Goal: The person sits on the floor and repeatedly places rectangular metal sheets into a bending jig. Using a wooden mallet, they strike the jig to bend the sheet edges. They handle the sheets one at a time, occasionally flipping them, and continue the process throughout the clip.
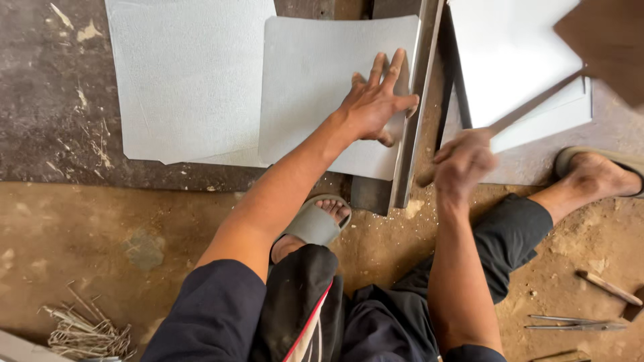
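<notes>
Firmly, left hand (374, 102) presses sheet (315, 80)

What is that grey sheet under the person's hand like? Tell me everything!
The grey sheet looks like thin metal with a fine pebbly surface. It is roughly square and bows slightly. It lies flat, overlapping a larger sheet, its right edge against a long metal bar. The left hand presses on it.

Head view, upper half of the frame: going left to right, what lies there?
Large grey sheet → smaller curved grey sheet → left hand pressing it → upright metal rail → right hand gripping a wooden mallet → sandalled foot.
</notes>
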